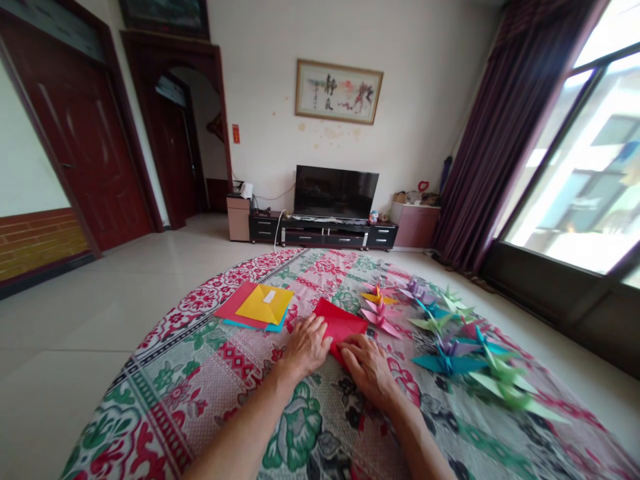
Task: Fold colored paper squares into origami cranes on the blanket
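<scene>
A sheet of red origami paper [341, 325], partly folded, lies on the cloth-covered table in front of me. My left hand [309, 341] is at its left side, fingers curled and pressed together on the paper. From the lower right my right hand [367, 363] holds the near edge, its thumb and fingertips against the sheet. Part of the paper is hidden under both hands. Just past its right corner rests a pink paper crane [381, 316], with an orange crane [379, 295] behind it.
To the left lies a stack of coloured paper, a yellow square [267, 303] on top with a small white label. Several folded cranes, including a blue crane [449, 359] and a green crane [513, 387], spread over the right side. The patterned tablecloth [200, 393] covers a round table.
</scene>
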The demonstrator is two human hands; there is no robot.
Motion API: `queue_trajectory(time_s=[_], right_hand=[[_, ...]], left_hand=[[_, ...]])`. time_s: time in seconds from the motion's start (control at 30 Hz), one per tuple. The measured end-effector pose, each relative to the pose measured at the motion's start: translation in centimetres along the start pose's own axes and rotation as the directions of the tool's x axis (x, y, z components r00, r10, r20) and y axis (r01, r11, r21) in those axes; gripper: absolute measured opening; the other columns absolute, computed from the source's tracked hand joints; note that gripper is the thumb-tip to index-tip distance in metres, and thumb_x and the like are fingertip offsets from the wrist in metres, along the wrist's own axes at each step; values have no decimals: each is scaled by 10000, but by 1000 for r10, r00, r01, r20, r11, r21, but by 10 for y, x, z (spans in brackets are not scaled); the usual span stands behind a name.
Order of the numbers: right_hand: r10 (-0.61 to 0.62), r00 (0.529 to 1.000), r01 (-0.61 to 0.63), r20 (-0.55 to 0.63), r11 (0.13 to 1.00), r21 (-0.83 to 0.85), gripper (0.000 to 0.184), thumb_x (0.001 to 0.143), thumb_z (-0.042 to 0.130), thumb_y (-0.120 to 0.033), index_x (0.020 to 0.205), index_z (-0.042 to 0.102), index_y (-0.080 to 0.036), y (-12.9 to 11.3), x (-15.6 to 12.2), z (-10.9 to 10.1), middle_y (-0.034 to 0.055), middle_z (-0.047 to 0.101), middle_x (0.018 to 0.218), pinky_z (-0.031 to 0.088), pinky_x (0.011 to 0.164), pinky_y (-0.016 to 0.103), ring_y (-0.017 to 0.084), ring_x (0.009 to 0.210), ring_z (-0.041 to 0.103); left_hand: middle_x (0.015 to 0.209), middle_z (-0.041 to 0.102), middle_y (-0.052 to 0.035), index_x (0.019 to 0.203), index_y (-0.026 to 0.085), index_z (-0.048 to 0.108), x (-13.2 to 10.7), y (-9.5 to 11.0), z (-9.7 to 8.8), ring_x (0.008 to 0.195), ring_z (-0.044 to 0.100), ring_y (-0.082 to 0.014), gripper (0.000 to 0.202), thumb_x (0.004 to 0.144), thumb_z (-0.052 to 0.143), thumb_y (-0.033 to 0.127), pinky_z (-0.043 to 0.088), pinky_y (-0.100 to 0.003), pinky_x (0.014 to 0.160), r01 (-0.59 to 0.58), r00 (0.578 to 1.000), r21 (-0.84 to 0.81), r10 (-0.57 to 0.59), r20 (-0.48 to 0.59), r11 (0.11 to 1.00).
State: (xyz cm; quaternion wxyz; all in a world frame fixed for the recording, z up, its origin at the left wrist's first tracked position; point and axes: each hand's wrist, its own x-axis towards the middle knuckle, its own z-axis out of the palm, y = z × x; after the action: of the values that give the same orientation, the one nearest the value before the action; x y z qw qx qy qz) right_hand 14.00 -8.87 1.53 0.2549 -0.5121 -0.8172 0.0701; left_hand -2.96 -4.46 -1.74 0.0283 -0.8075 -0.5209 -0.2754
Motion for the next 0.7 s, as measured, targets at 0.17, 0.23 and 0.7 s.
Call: queue_trajectory(time_s=[0.17, 0.23, 0.7], right_hand=[[16, 997, -16, -80, 1000, 7, 258, 832, 459, -227, 968, 666, -297, 9, 1, 11, 35, 605, 1011, 380, 826, 331, 182, 934, 532], [10, 996, -6, -92, 999, 44, 253, 810, 472, -202, 931, 679, -281, 12, 1, 13, 37, 612, 990, 386, 827, 321, 177, 922, 541], [-36, 998, 48, -52, 969, 243, 234, 689, 465, -105, 694, 677, -203, 13, -2, 0, 44, 631, 904, 412, 840, 307, 165, 858, 567]], left_hand=[[1257, 526, -122, 1161, 180, 549, -2, 4, 2, 1213, 413, -269, 364, 860, 424, 343, 331, -426, 990, 74, 997, 33, -73, -18, 997], [1265, 518, -135, 1168, 170, 543, -2, 5, 1, 1212, 414, -279, 379, 863, 412, 353, 323, -442, 992, 99, 995, 32, -98, -21, 995], [1376, 394, -158, 1287, 120, 441, -2, 9, -6, 1284, 311, -304, 539, 845, 407, 427, 273, -519, 1012, 123, 985, 58, -129, 117, 991]])
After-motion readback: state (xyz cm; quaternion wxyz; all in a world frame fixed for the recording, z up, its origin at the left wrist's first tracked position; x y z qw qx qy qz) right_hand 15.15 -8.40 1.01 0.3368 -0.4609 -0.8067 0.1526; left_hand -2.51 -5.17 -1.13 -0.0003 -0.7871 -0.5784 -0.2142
